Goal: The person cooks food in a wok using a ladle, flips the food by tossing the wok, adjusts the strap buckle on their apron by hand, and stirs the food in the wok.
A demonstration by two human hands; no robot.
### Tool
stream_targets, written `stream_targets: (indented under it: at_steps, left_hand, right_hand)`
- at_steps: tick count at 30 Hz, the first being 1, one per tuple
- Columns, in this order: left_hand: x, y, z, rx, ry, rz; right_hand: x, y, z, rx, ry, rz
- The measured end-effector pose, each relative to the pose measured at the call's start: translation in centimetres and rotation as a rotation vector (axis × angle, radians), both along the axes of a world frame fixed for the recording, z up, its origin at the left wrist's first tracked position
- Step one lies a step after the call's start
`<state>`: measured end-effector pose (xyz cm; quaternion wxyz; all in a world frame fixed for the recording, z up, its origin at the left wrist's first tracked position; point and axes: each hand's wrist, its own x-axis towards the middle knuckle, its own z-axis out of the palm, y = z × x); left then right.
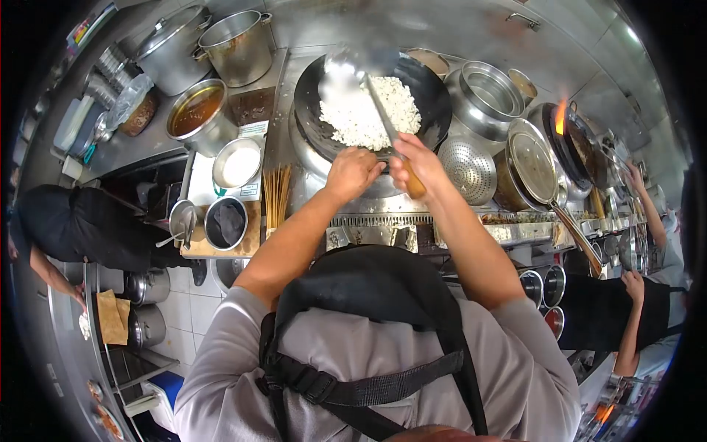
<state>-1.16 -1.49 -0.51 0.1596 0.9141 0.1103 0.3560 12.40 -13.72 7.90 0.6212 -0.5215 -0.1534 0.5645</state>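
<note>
In front of me a black wok (433, 103) holds a mound of white rice (357, 127). My right hand (420, 163) is wrapped around the wooden handle of a metal ladle (380, 110). The ladle's bowl lies over the far left of the rice, partly blurred by steam. My left hand (353, 175) is closed on the near edge of the wok, left of the right hand. Its grip hides whatever handle or rim part is beneath it.
To the left stand a pot of brown broth (197, 109), a bowl of white powder (241, 163) and a bundle of thin sticks (277, 193). Rightward are a perforated strainer (467, 171) and a flame (560, 118) at another wok. People in black aprons stand on both sides.
</note>
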Motion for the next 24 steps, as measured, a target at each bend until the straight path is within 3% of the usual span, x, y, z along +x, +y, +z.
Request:
stream_targets:
  at_steps: [3, 5, 7, 9, 11, 14, 16, 18, 21, 23, 24]
  left_hand:
    - [0.1, 0.0, -0.1, 0.005, -0.038, -0.023]
    - [0.1, 0.1, -0.1, -0.002, -0.057, -0.032]
    - [0.1, 0.0, 0.0, 0.019, -0.023, 0.003]
    - [0.4, 0.3, -0.3, 0.016, -0.039, 0.004]
    - [0.3, 0.1, -0.5, 0.011, -0.046, 0.011]
    - [0.3, 0.5, 0.2, -0.011, -0.01, -0.023]
    - [0.1, 0.3, -0.1, 0.014, -0.036, -0.038]
    - [0.0, 0.2, -0.3, 0.012, -0.051, -0.033]
    - [0.0, 0.1, 0.0, -0.008, -0.062, -0.018]
    - [0.1, 0.1, 0.3, 0.037, -0.033, -0.005]
    - [0.1, 0.0, 0.2, 0.038, -0.054, -0.016]
  right_hand:
    - [-0.1, 3.1, 0.5, -0.092, 0.002, 0.012]
    - [-0.9, 2.6, 2.1, -0.065, -0.233, -0.013]
    - [-1.1, 1.4, 1.9, -0.033, -0.21, -0.022]
    - [-0.8, 1.2, 0.7, 0.071, 0.11, -0.087]
    - [-0.6, 3.1, 0.1, -0.003, 0.086, -0.083]
    - [-1.2, 3.3, 1.7, -0.071, -0.159, -0.038]
    - [-1.9, -0.8, 3.0, -0.011, -0.101, -0.047]
    - [-1.2, -6.1, 3.4, 0.08, 0.158, -0.042]
    - [-1.1, -7.5, 1.1, -0.094, 0.262, -0.061]
    - [-1.5, -5.8, -0.5, -0.146, 0.258, -0.018]
    - [-2.1, -5.3, 0.2, -0.163, 0.054, 0.015]
